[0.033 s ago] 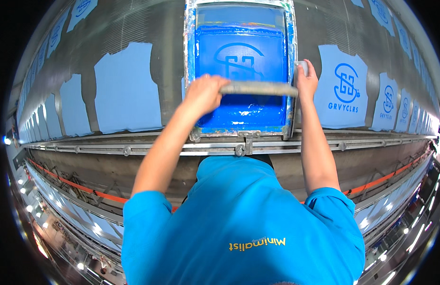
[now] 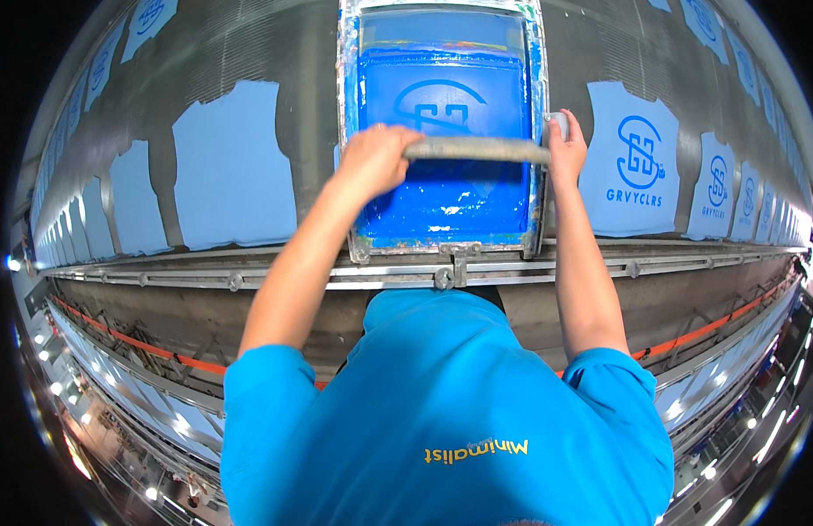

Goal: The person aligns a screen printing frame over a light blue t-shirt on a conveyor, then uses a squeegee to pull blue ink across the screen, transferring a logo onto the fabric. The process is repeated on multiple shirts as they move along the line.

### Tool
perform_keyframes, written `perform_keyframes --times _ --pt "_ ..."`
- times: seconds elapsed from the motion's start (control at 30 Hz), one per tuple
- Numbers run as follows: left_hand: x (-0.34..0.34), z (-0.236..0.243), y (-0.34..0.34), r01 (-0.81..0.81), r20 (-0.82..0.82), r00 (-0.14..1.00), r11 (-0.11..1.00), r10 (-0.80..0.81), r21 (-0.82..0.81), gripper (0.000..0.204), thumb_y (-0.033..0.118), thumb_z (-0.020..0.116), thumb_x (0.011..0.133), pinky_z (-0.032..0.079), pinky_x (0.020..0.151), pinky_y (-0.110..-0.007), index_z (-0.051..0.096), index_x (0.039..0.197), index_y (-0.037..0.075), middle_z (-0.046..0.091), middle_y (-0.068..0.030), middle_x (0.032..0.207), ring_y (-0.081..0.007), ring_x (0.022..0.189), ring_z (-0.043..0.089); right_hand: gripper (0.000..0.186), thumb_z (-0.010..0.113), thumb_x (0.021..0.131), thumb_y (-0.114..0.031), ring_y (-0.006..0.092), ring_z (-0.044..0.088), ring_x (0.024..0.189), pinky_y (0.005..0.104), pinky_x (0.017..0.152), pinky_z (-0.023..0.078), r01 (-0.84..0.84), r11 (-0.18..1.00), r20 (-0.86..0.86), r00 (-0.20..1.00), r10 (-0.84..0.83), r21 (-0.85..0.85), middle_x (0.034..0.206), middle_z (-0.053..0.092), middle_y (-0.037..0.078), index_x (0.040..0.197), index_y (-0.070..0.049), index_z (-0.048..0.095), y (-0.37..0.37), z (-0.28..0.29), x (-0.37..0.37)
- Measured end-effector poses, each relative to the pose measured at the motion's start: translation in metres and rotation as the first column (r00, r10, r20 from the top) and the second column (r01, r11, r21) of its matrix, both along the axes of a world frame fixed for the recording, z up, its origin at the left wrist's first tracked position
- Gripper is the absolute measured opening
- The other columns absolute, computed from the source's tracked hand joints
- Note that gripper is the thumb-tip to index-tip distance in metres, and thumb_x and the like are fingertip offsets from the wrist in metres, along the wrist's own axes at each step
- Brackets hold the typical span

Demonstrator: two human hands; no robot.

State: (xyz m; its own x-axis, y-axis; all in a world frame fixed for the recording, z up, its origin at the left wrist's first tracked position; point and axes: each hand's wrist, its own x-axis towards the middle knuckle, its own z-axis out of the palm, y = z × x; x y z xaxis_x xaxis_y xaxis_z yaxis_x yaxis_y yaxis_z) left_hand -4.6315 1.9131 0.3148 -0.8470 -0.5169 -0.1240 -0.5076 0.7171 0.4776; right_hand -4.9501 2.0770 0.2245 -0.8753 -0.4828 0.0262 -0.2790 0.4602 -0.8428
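A screen-printing frame (image 2: 538,79) with paint-smeared rims lies in front of me, its mesh coated in blue with a curved emblem (image 2: 442,92) showing through. My left hand (image 2: 376,160) is wrapped round the left end of a squeegee (image 2: 477,149), which lies crosswise over the mesh; its lower edge is hidden. Wet, glossy blue ink (image 2: 450,210) pools on the near side of it. At the frame's right edge, my right hand (image 2: 568,151) closes on a pale, rounded knob (image 2: 559,123), only partly visible between thumb and fingers.
On the long grey table (image 2: 314,114), plain light-blue shirt panels (image 2: 235,167) lie to the left. Panels with a dark-blue print (image 2: 634,158) lie to the right. A metal rail (image 2: 363,279) with a clamp (image 2: 444,277) runs along the near edge, above an orange bar (image 2: 192,361).
My left hand and the squeegee have shifted slightly away from me over the mesh. The right hand keeps its hold at the frame's edge.
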Motion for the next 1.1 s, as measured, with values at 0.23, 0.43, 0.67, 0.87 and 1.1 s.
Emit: perform_keyframes --times 0.23,0.43,0.67,0.87,1.1 --pt "-0.064 -0.008 -0.129 0.037 -0.009 0.999 0.997 -0.037 -0.070 0.038 0.020 0.072 0.086 0.058 0.087 -0.051 0.074 0.124 0.022 0.076 -0.0123 0.108 -0.0366 0.103 0.072 0.043 0.072 0.094 -0.031 0.0253 0.073 0.100 0.0362 0.091 0.055 0.046 0.998 -0.004 0.999 -0.046 0.042 0.111 0.077 0.016 0.132 -0.014 0.070 0.004 -0.005 0.006" --pt "-0.081 -0.010 -0.148 -0.006 0.262 0.964 0.991 0.041 -0.134 0.033 0.036 0.076 0.088 0.059 0.083 -0.051 0.080 0.103 0.008 0.077 -0.0188 0.095 -0.0398 0.093 0.074 0.056 0.085 0.084 -0.041 0.0284 0.069 0.105 0.0413 0.093 0.051 -0.063 0.982 -0.584 0.797 0.156 0.177 0.109 0.073 0.014 0.123 -0.004 0.072 -0.038 0.051 -0.005" --pt "-0.090 -0.006 -0.146 -0.081 0.225 0.966 0.974 0.129 -0.209 0.045 0.052 0.078 0.083 0.060 0.082 -0.051 0.082 0.097 0.010 0.077 -0.0193 0.092 -0.0398 0.090 0.074 0.043 0.085 0.077 -0.053 0.0331 0.070 0.087 0.0448 0.080 0.053 -0.407 0.617 -0.453 0.433 0.779 0.673 0.086 0.074 0.009 0.086 -0.012 0.075 -0.149 0.079 -0.019" --pt "-0.062 -0.020 -0.096 -0.135 0.241 0.952 0.966 0.188 -0.220 0.040 0.057 0.077 0.083 0.059 0.079 -0.048 0.083 0.099 0.021 0.078 -0.0133 0.089 -0.0360 0.088 0.075 0.045 0.089 0.069 -0.049 0.0340 0.071 0.080 0.0476 0.071 0.055 -0.423 0.714 -0.525 0.487 0.698 0.558 0.078 0.071 0.012 0.077 -0.010 0.071 -0.108 0.064 0.012" --pt "0.019 -0.040 0.050 -0.175 0.188 0.961 0.971 0.205 -0.165 0.036 0.027 0.079 0.078 0.060 0.081 -0.048 0.079 0.113 0.017 0.076 -0.0106 0.109 -0.0344 0.096 0.074 0.037 0.090 0.060 -0.021 0.0250 0.064 0.085 0.0402 0.074 0.049 -0.494 0.678 -0.502 0.456 0.735 0.544 0.085 0.063 0.002 0.091 -0.017 0.069 0.045 0.042 0.080"
